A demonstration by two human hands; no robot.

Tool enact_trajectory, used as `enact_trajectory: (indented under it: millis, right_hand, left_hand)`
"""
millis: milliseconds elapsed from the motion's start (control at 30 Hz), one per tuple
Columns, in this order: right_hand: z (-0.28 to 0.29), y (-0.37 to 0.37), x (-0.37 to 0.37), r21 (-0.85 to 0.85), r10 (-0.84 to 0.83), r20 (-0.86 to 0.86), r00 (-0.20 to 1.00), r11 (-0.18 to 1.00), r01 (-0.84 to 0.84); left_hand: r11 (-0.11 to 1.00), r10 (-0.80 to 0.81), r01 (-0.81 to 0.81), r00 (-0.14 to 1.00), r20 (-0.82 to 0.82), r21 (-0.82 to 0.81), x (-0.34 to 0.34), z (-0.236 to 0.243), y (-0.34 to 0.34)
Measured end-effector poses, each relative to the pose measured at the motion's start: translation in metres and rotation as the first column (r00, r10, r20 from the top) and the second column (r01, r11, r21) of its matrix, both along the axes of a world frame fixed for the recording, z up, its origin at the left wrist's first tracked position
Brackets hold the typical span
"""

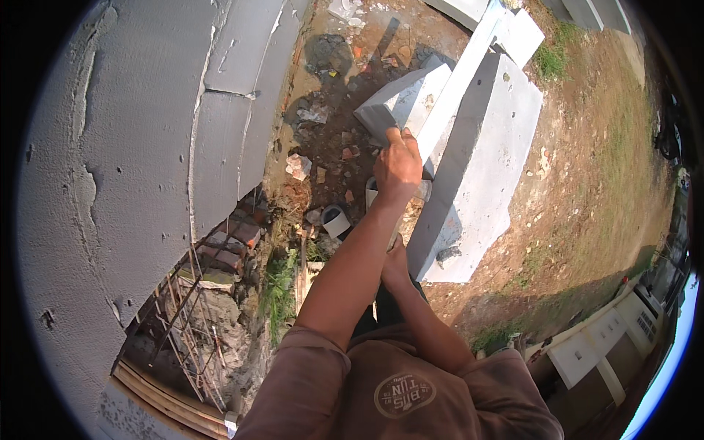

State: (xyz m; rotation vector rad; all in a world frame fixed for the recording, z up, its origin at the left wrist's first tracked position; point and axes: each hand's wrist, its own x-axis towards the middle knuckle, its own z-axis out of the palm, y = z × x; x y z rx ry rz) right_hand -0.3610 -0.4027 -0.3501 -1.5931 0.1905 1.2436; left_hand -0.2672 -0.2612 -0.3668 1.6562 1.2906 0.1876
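Observation:
A long, straight, bright white bar (460, 77) slants up and away past grey concrete blocks. My left hand (398, 163) is closed on its near part, arm stretched forward. Closer to my body, my right hand (396, 262) is closed below the left forearm, in line with the bar; what its fingers hold is mostly hidden. Left of the bar lies a chunky pale grey block (407, 95), partly in shade. A longer grey block (480, 169), with a chipped near end, lies on the right, beside both hands.
A grey block wall (139, 132) with rough mortar joints rises on the left. Below it are broken bricks (235, 242) and thin rods (187, 323). A white cylindrical container (336, 220) sits by my left forearm. Rubble and dirt ground (579, 191) spread around; a building (609, 330) stands at right.

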Motion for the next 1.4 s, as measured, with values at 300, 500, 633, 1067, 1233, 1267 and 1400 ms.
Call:
enact_trajectory:
  millis: [300, 500, 633, 1067, 1233, 1267, 1400]
  right_hand:
    - [0.023, -0.046, 0.001, -0.229, -0.003, 0.141, 0.99, 0.973, 0.035]
    - [0.04, -0.006, 0.147, -0.284, 0.302, 0.536, 0.788, 0.944, -0.169]
    - [0.019, 0.037, 0.224, -0.387, 0.484, 0.688, 0.541, 0.875, -0.29]
    - [-0.022, 0.067, 0.302, -0.558, 0.756, 0.529, 0.386, 0.652, -0.513]
    - [-0.018, 0.067, 0.305, -0.533, 0.769, 0.515, 0.379, 0.634, -0.561]
    - [-0.016, 0.066, 0.303, -0.537, 0.768, 0.502, 0.398, 0.638, -0.553]
    - [-0.013, 0.067, 0.307, -0.561, 0.742, 0.452, 0.496, 0.668, -0.488]
  left_hand:
    - [0.999, 0.019, -0.015, 0.985, -0.169, 0.029, -0.024, -0.065, -0.024]
    - [0.987, 0.116, -0.094, 0.979, -0.165, 0.134, -0.046, -0.123, -0.051]
    - [0.98, 0.121, -0.077, 0.964, -0.239, 0.183, -0.052, -0.135, -0.059]
    - [0.99, 0.135, -0.141, 0.968, -0.213, -0.01, -0.05, -0.08, -0.054]
    - [0.985, 0.129, -0.15, 0.968, -0.216, -0.084, -0.049, -0.06, -0.056]
    - [0.987, 0.125, -0.145, 0.962, -0.245, -0.069, -0.051, -0.06, -0.055]
    - [0.991, 0.026, -0.064, 0.952, -0.304, -0.116, -0.05, -0.061, -0.041]
